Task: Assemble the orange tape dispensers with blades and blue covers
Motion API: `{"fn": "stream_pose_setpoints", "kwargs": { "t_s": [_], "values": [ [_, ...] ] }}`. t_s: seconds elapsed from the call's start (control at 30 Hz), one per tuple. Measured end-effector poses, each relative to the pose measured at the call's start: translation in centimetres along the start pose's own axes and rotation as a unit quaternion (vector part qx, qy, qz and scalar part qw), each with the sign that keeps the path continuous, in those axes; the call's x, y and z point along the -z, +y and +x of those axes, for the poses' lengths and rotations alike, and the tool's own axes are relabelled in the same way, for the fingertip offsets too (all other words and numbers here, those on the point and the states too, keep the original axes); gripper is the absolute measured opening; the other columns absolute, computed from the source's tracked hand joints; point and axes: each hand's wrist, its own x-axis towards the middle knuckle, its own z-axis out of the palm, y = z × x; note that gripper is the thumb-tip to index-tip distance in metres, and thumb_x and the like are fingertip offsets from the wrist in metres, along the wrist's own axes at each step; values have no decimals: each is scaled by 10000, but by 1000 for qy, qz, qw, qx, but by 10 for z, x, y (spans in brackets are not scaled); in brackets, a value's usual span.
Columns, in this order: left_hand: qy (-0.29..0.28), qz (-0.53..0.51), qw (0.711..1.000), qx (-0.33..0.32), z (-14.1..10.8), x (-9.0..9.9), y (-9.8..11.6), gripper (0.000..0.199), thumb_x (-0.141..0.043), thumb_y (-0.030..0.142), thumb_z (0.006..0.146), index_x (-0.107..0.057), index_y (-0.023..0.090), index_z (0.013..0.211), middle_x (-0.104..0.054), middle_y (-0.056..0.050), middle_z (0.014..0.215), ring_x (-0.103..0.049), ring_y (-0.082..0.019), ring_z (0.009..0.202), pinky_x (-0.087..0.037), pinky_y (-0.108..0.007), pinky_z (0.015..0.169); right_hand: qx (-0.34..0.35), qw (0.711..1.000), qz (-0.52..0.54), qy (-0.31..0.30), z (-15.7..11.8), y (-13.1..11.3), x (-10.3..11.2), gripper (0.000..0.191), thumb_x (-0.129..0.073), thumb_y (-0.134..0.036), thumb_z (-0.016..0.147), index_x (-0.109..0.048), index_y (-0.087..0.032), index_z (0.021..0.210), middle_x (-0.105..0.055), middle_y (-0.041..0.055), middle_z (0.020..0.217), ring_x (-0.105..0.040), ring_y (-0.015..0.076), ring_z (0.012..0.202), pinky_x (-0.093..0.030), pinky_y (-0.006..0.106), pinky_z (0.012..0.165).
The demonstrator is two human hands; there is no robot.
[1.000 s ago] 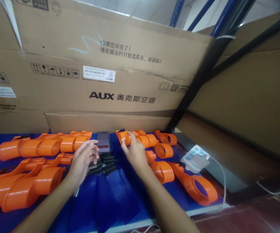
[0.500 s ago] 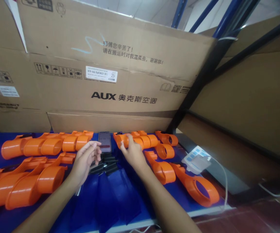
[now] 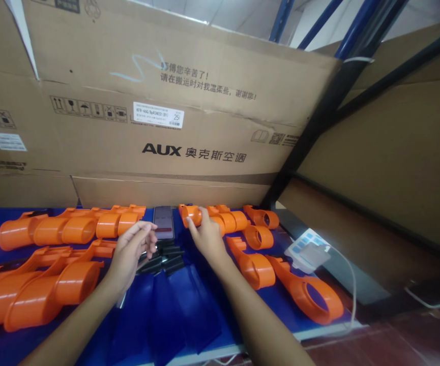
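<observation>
Right hand: fingers curled over the near end of an orange moulded-plastic tubular part, clamped on it; the part lies at the back of the blue table, at the left end of a row of like orange parts, close to the cardboard.

Left hand: fingers loosely apart, palm turned inward, holding nothing; it hovers over a small pile of black plastic strips at table centre.

Between the two hands, slightly behind: a dark smartphone lying flat, screen lit.

Left of the left hand: more orange tubular parts in two nested rows.

Right side: an orange ring-ended part near the table edge; beside it a white device with a cable.

Behind everything: a large brown cardboard carton printed "AUX".
</observation>
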Motion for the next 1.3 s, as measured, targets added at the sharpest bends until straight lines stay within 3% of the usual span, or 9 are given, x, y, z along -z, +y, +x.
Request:
{"fn": "stream_pose_setpoints", "kwargs": {
  "t_s": [0.13,0.33,0.47,0.7,0.93,1.03,1.13,1.23,1.3],
  "values": [
    [2,10,1000,1,1,1,-1,331,-743,463,835,-686,186,1007,-640,0,756,-576,-118,565,-450,-224,488,2,996,87,-3,-7,3,-7,630,-527,-413,992,-375,-87,1509,-671,242,1279,-736,295,974,-569,429,886],
    [4,19,1000,-5,1,1,-1,309,-728,459,854,-683,198,1014,-627,7,764,-561,-108,563,-411,-203,471,12,993,93,-70,-19,0,-9,712,-450,-255,987,-165,-73,1613,-705,213,1151,-704,321,1037,-546,524,953],
    [1,24,1000,-6,0,1,0,293,-725,451,862,-680,201,1008,-619,9,767,-552,-104,562,-405,-200,472,37,995,75,-62,-20,1,-3,692,-413,-203,978,-170,-85,1615,-646,240,1259,-648,331,1156,-514,549,1017],
    [-4,36,999,-2,-1,2,0,285,-717,455,871,-680,207,1006,-606,11,768,-548,-105,571,-404,-200,476,34,995,42,-85,-17,5,8,659,-348,-116,952,-236,-106,1602,-671,216,1189,-670,321,1063,-534,561,980],
    [-5,54,999,-3,1,5,-3,286,-717,465,872,-681,214,1006,-604,10,783,-551,-106,583,-411,-201,481,35,993,14,-108,-20,3,11,702,-361,-59,913,-222,-75,1601,-703,208,1106,-696,305,978,-567,501,903],
    [-5,58,998,-8,1,5,-3,279,-714,456,876,-685,209,1002,-602,7,780,-549,-106,581,-410,-202,480,51,995,24,-88,-19,-2,16,609,-357,-64,924,-378,-87,1532,-724,184,1082,-702,282,964,-569,450,891],
    [-2,56,998,-13,1,5,-4,269,-706,446,884,-687,207,1005,-600,6,770,-549,-108,580,-413,-205,480,67,997,17,-21,-15,-5,26,432,-389,-132,966,-585,-140,1351,-743,140,1066,-701,255,944,-556,395,894],
    [-1,57,998,-16,0,5,-3,258,-702,441,888,-689,212,1006,-602,9,768,-549,-108,580,-413,-204,482,59,994,-71,56,-10,-4,39,340,-438,-217,986,-664,-179,1237,-732,123,1131,-662,276,1027,-507,400,944],
    [0,59,998,-16,0,5,-3,254,-699,443,891,-690,214,1002,-603,11,767,-550,-107,580,-410,-203,482,30,984,-164,69,-8,-2,44,352,-486,-261,971,-662,-180,1265,-710,140,1155,-622,311,1057,-480,423,931]
  ]
}}
